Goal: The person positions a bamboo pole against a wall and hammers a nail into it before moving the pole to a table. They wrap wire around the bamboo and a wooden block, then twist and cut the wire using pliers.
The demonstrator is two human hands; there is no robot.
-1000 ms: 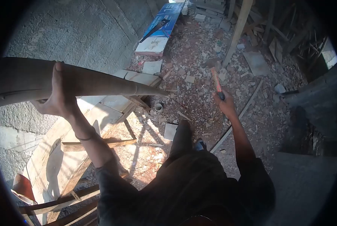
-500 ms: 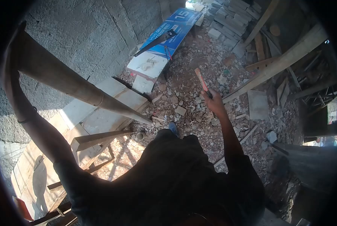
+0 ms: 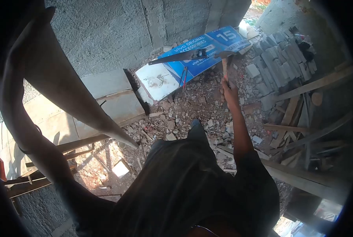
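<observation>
My right hand (image 3: pixel 229 91) is closed around the wooden handle of a hammer (image 3: pixel 225 67), its metal head pointing forward, away from me. Beyond it, a hand saw (image 3: pixel 176 57) lies on a blue printed board (image 3: pixel 202 49). A tool with red handles (image 3: pixel 183 77), perhaps pincers, rests at the board's near edge. At the upper left, my left hand (image 3: pixel 24 41) is wrapped about the upper end of a thick pole (image 3: pixel 66 79), which slants down to the rubble. The fingers there are dark and partly hidden.
Broken stone and rubble (image 3: pixel 170 124) cover the ground. A rough grey wall (image 3: pixel 101 35) stands at the back left, with pale slabs (image 3: pixel 109 94) below it. Stacked blocks (image 3: pixel 281 59) sit at the back right, and timber (image 3: pixel 289 118) leans on the right.
My view has turned and moved forward, bringing the blue board closer. The hammer, earlier low over the rubble, now reaches near the board's right side. The pole has shifted with my left hand.
</observation>
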